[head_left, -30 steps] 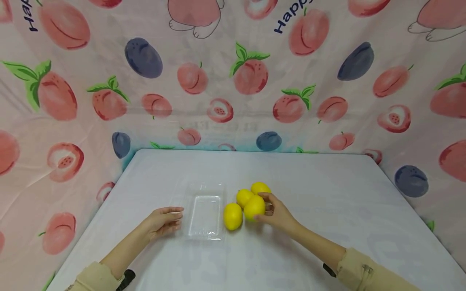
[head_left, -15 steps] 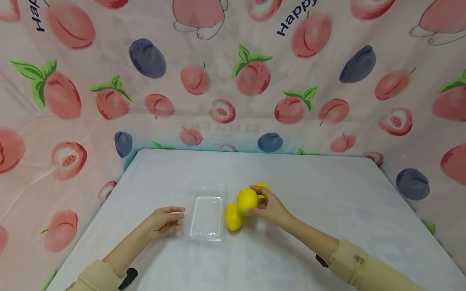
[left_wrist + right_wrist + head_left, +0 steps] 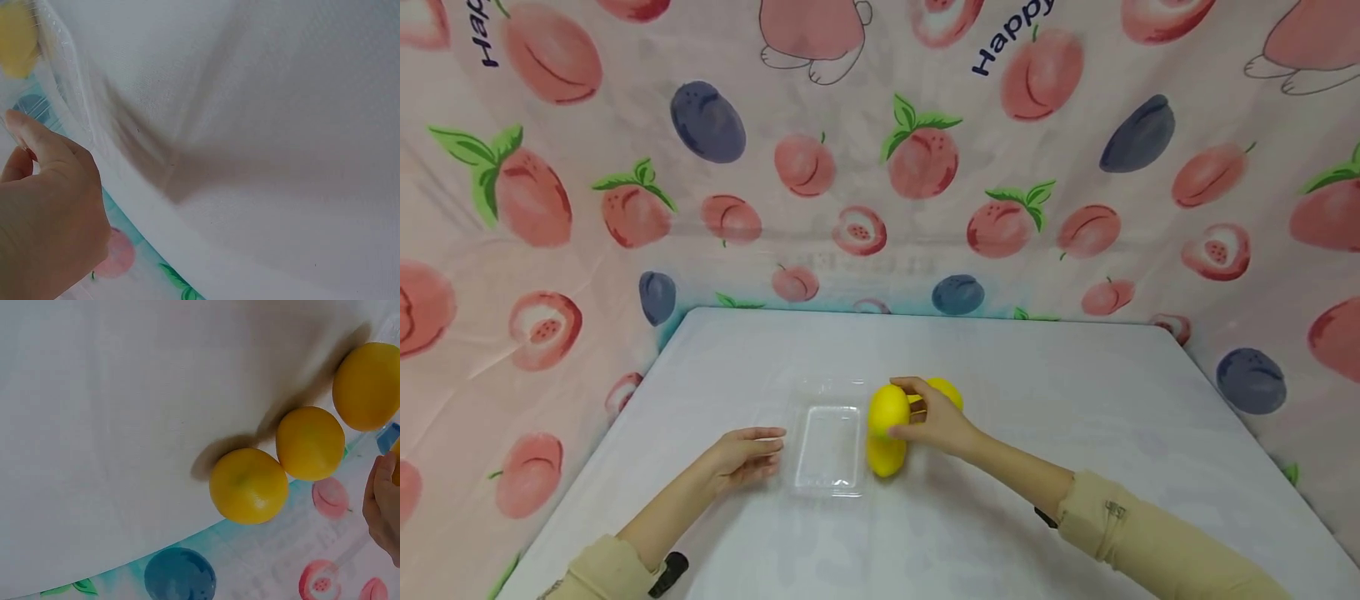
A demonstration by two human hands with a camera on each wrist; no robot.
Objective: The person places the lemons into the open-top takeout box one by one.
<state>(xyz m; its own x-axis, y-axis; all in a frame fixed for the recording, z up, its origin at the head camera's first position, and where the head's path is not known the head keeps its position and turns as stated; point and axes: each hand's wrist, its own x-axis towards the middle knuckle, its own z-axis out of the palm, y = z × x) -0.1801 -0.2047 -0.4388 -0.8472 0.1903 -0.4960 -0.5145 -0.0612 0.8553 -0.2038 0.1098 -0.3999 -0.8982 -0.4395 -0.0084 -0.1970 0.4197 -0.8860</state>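
My right hand [image 3: 942,422] grips a lemon [image 3: 888,408] between fingers and thumb, close to the right side of a clear plastic container [image 3: 831,446]. Another lemon [image 3: 887,458] sits just below the held one in the head view and is partly covered by it. Behind the right hand a further lemon [image 3: 947,390] shows. In the right wrist view three lemons [image 3: 310,443] lie on the table in a slanting row, the hand at the right edge. My left hand [image 3: 747,456] has its fingers loosely extended, fingertips right at the container's left rim. The container holds nothing.
A white-covered table [image 3: 1060,400] carries everything. At its far edge hangs a curtain [image 3: 865,167] printed with peaches and dark blue fruit. Both forearms wear beige sleeves [image 3: 1120,533], and a dark object [image 3: 668,575] is at the left wrist.
My right hand has lifted one lemon from the group and carried it left toward the container, over the nearest lemon. The left hand has stayed beside the container.
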